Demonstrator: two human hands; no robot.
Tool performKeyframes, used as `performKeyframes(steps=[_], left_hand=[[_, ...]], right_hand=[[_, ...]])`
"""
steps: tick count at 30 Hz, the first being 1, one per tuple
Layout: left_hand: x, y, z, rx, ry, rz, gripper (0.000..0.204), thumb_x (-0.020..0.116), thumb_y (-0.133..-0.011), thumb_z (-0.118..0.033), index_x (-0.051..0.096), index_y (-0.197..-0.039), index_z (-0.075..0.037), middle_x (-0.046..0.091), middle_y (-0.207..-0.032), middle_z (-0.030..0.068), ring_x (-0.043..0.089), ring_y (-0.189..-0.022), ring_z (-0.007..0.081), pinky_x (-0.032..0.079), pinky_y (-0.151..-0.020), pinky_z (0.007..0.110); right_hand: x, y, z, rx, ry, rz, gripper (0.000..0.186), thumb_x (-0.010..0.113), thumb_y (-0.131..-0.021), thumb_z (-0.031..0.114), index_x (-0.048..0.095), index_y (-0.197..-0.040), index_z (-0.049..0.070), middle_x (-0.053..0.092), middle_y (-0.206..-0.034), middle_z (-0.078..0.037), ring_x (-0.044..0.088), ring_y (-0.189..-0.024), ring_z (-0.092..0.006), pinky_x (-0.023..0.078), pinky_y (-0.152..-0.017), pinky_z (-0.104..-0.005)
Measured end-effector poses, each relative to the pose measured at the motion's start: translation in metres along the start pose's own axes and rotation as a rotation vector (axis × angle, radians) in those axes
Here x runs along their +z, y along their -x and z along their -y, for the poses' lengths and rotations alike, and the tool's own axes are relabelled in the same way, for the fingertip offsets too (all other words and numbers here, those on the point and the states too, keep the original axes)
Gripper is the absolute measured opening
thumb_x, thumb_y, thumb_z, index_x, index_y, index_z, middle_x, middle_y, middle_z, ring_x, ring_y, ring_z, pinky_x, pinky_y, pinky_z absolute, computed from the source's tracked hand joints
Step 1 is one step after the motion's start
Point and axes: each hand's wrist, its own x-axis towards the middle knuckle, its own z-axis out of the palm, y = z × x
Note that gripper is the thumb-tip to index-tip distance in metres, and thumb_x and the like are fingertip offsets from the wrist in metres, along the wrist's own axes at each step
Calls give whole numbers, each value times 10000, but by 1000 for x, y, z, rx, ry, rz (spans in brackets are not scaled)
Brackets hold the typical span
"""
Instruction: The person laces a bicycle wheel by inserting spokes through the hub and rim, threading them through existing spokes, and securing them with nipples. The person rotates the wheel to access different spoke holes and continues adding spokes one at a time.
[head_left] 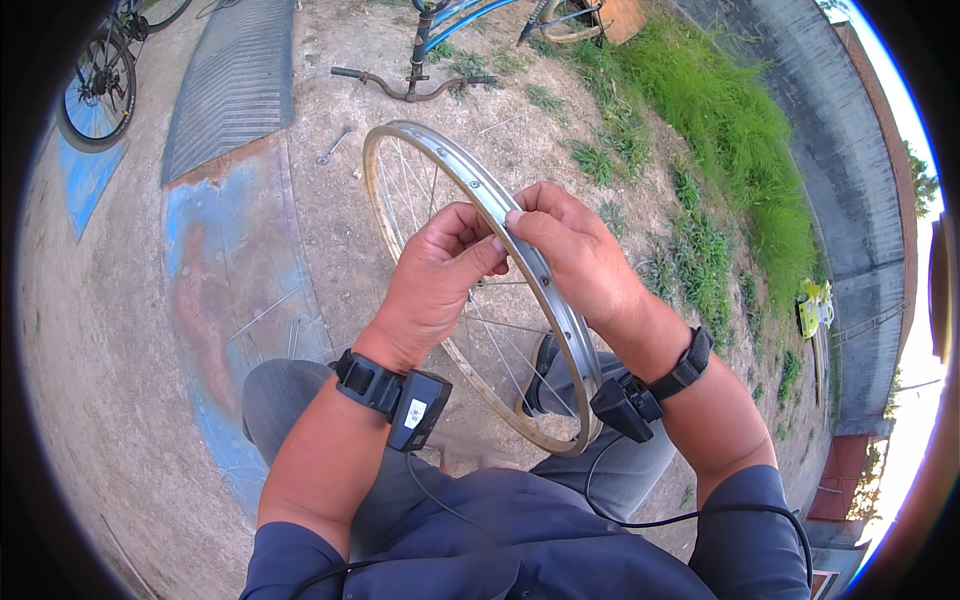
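Observation:
A silver bicycle wheel rim point(460, 172) stands upright and tilted between my knees, with several thin spokes point(497, 350) inside it. My right hand point(580, 255) grips the rim at its upper right side, thumb pressed on the outer face. On the inner side of the same stretch, my left hand point(425, 290) has its thumb and fingers pinched together by the metal. What lies between those fingertips is hidden. Small spoke holes dot the channel of the rim.
Loose spokes point(266, 313) lie on a worn blue board point(215, 370) at left. A wrench point(333, 147) rests on the dirt. Ahead are a rusty handlebar point(411, 93) and blue bicycle frame point(462, 20). A ribbed mat point(232, 95), bicycle wheel point(102, 90) and grass point(705, 130) surround this spot.

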Motion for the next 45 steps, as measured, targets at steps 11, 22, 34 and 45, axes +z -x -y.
performKeyframes(steps=[11, 22, 34, 45], left_hand=[[4, 0, -3, -35, -67, 25, 188, 634, -1088, -130, 662, -1240, -23, 671, -1019, 9, 615, -912, 86, 530, -851, 257], [6, -1, 2, -1, -128, 8, 212, 624, -1094, -135, 619, -1277, -27, 658, -1031, 20, 594, -905, 86, 520, -823, 256], [8, -1, 3, 27, -165, 22, 193, 596, -1108, -163, 612, -1268, -56, 673, -1042, 9, 592, -900, 93, 503, -827, 274], [12, -1, 4, 64, -187, -5, 203, 580, -1122, -173, 620, -1267, -37, 658, -996, 15, 585, -881, 88, 513, -809, 256]], right_hand=[[1, 2, 0, -10, -40, 1, 350, 593, -1051, 290, 591, -1148, -46, 690, -943, -105, 687, -820, -161, 552, -759, -309], [0, 0, -1, -17, -27, -9, 345, 588, -1050, 285, 587, -1149, -45, 694, -944, -97, 686, -812, -154, 547, -747, -302], [1, -2, -2, -10, -53, -21, 344, 592, -1048, 285, 582, -1141, -46, 688, -920, -97, 676, -781, -152, 537, -722, -295], [1, -2, -2, -14, -52, -25, 336, 590, -1050, 274, 581, -1141, -50, 685, -921, -99, 678, -774, -151, 534, -716, -295]])
